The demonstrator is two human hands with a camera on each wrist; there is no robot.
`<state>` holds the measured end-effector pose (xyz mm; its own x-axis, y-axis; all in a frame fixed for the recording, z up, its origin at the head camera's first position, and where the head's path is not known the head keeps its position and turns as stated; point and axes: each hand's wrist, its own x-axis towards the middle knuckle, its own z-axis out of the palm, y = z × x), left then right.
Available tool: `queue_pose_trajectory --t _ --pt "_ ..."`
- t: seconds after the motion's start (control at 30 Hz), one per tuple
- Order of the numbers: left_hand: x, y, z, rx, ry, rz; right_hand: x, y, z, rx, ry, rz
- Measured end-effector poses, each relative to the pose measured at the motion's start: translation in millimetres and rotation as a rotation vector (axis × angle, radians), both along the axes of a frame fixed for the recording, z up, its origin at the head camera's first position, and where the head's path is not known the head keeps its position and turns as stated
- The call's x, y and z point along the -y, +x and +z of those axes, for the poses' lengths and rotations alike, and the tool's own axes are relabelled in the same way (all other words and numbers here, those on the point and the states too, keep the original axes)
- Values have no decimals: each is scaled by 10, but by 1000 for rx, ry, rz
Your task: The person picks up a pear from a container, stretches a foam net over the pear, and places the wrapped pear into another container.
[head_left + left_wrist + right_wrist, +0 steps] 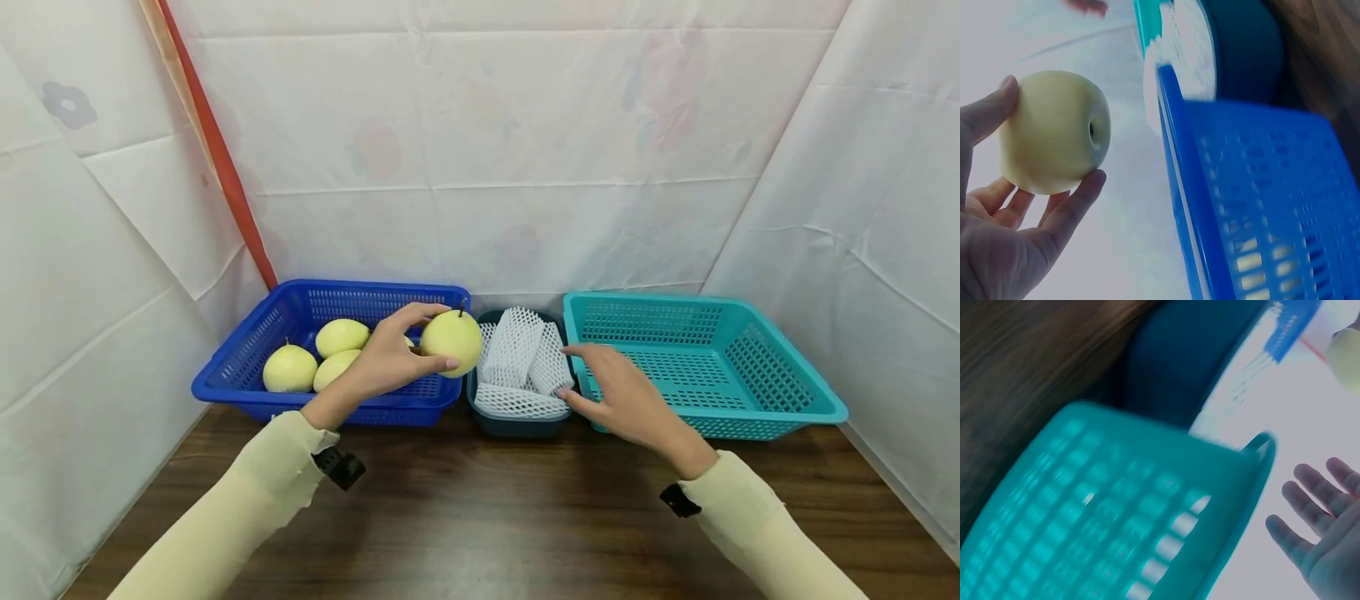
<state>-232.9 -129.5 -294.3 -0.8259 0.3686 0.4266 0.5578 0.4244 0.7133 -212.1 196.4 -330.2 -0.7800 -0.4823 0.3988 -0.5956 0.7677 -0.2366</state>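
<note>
White sheets [480, 125] with faded flower prints hang behind and beside a dark brown wooden bench [480, 517], and a red strip [217, 158] slants down the left side of the backdrop. Three baskets stand in a row near the back sheet. At the left, the blue basket [234, 354] holds several pale yellow pears [290, 368], partly hidden by an arm. Between the two larger ones sits a small dark basket [521, 426] filled with white foam nets [513, 350]. At the right is the turquoise basket [780, 358].

Grasped in the left hand [390, 357] is one pear [452, 340], stalk upward, raised above the right end of the blue basket, beside the nets. Its fingers are parted just as far as the fruit is wide: the thumb presses one side, the other fingers curve against the opposite side.

Nothing is held by the right hand [626, 396], which hovers over the near left part of the turquoise basket. Its fingers [1304, 509] are loosely spread, thumb and forefinger well apart, pointing toward the nets; the right wrist view shows them clear of the basket rim. Both arms wear cream sleeves [255, 483] and dark wristbands [339, 467].
</note>
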Motion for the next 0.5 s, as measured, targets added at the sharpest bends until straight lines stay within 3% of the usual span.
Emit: queue_pose_trajectory --t 0.23,0.5 --pt "-186 105 -60 49 95 -86 279 13 90 81 -119 82" --pt "-345 185 -164 71 130 -131 509 14 103 179 -287 246"
